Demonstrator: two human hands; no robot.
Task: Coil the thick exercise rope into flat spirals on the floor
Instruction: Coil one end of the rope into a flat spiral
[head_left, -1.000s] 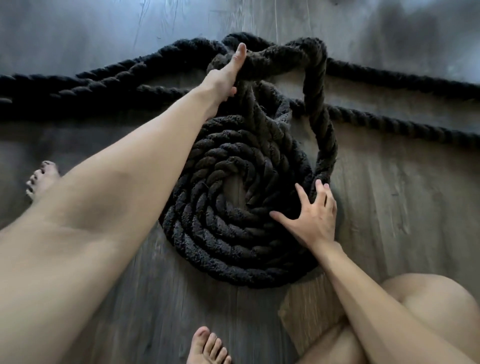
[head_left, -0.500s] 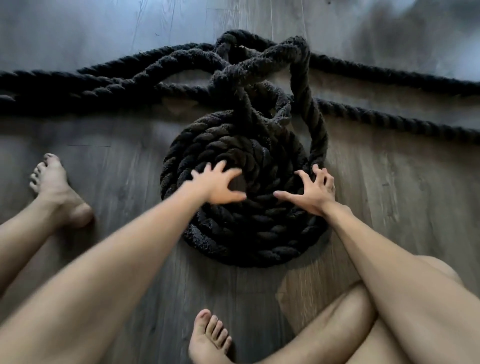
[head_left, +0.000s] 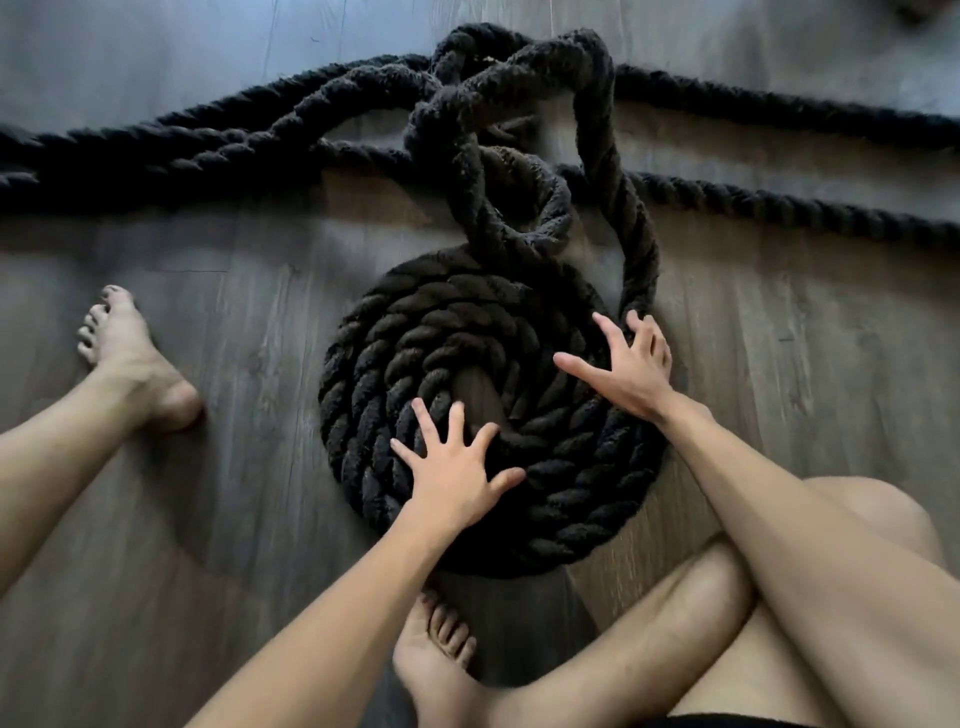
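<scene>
I am watching the left hand (head_left: 457, 467) lying flat with fingers spread, pressing the black rope's spiral (head_left: 415, 332) near its 6 o'clock. The right hand (head_left: 628, 369), also splayed, is pressing the 3 o'clock edge. Loose loops (head_left: 519, 130) are lying tangled at 12 o'clock on the wooden floor (head_left: 234, 312).

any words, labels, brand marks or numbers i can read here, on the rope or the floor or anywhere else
There are none to read.
The thick black twisted rope shows no tag, band or print on its visible coil and loose runs.
The grey wood-plank floor shows only grain.
The left hand and right hand bear no writing.
</scene>
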